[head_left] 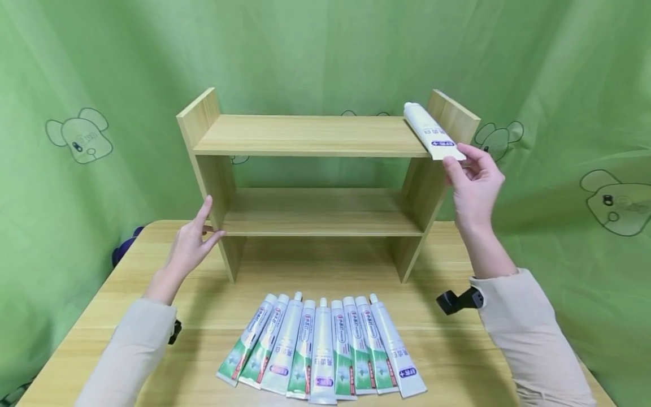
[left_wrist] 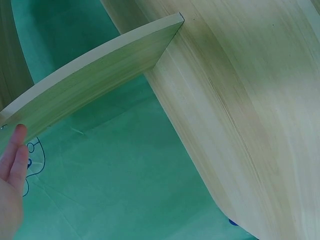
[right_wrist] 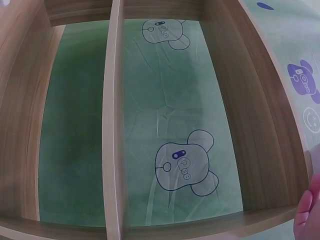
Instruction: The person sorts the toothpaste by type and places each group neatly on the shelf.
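Observation:
A white toothpaste tube (head_left: pixel 429 131) lies along the right end of the wooden shelf's top board (head_left: pixel 310 134), beside the raised side panel. My right hand (head_left: pixel 475 181) pinches its flat end between thumb and fingers at the front edge. Only a bit of that hand (right_wrist: pixel 304 215) shows at the lower right of the right wrist view, and the tube is hardly visible there. With fingers extended, my left hand (head_left: pixel 189 240) touches the shelf's left side panel (head_left: pixel 202 175) near the middle board. Fingers (left_wrist: pixel 19 150) against that panel also appear in the left wrist view.
Several toothpaste tubes (head_left: pixel 322 350), some green and white and some plain white, lie fanned out on the wooden table (head_left: pixel 203 339) before the shelf. The middle board (head_left: pixel 325 209) sits below the top one. Green curtain (head_left: pixel 325 51) hangs close behind and at both sides.

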`<state>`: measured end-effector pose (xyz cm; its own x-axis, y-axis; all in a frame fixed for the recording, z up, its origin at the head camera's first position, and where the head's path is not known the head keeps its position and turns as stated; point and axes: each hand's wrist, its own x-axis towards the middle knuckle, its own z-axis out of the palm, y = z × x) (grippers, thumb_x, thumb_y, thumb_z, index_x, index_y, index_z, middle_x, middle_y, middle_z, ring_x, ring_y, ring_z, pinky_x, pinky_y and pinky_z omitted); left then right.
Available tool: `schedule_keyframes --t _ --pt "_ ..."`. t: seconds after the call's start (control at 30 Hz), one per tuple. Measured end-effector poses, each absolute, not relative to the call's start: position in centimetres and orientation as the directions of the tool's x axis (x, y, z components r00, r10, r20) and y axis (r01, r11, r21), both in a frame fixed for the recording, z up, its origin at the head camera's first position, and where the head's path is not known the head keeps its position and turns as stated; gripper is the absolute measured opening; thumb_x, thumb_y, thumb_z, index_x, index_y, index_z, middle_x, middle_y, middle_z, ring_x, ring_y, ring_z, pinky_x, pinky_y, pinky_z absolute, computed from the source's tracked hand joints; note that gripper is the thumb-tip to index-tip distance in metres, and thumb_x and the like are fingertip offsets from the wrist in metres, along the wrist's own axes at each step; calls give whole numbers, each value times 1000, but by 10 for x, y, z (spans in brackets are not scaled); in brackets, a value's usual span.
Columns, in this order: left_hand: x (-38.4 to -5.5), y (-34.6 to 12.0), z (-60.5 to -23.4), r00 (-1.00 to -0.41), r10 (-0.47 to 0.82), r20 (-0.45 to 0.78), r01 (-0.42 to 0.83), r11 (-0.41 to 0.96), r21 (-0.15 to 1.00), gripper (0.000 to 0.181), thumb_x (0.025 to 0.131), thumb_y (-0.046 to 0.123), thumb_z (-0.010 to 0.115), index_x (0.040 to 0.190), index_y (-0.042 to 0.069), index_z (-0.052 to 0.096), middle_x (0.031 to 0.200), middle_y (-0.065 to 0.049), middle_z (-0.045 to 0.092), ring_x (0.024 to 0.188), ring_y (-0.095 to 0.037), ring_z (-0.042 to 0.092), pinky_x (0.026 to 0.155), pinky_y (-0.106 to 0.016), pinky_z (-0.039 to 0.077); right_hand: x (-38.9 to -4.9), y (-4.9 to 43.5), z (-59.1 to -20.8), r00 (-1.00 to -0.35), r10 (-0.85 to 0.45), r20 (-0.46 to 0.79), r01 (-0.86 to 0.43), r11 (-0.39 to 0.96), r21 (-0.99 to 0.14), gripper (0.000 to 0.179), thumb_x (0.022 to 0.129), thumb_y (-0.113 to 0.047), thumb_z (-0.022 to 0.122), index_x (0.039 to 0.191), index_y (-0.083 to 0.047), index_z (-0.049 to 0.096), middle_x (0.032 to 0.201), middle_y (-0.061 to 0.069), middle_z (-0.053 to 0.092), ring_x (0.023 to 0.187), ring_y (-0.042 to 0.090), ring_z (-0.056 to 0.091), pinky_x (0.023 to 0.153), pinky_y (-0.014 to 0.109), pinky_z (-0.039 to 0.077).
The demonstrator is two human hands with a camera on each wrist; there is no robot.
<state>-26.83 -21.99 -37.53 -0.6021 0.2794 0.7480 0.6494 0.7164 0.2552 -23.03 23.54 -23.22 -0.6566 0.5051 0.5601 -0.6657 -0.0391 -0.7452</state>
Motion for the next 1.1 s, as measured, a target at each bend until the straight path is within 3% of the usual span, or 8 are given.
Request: schedule_keyframes --t 0.2,0.57,0.83,1.1 --pt "-270 -219 -374 -600 285 747 652 715 251 102 75 2 72 147 31 6 111 -33 56 68 -39 63 48 -39 53 -232 237 -228 -682 502 532 -629 -31 -777 22 74 5 71 93 -3 66 78 5 60 55 9 49 45 12 45" --pt "-270 -218 -375 -609 274 744 633 733 248 103 74 2 72 147 32 5 103 -32 59 67 -38 64 42 -32 48 -235 239 -227 -679 505 532 -611 13 -792 22 75 7 69 94 -5 66 83 4 56 64 9 46 49 10 39" --pt "-268 -218 -377 -615 273 739 629 736 251 103 74 2 73 147 29 6 107 -33 57 67 -38 64 43 -34 49 -228 242 -231 -727 483 489 -613 -135 -778 25 77 8 66 98 -5 62 80 5 51 52 7 44 43 11 39" --pt "-267 -218 -375 -624 273 732 627 734 261 102 74 2 73 147 28 6 102 -35 57 67 -39 64 44 -37 51 -215 247 -239 -784 473 402 -542 -207 -815 25 81 6 63 101 -8 62 80 3 54 53 7 44 43 11 38"
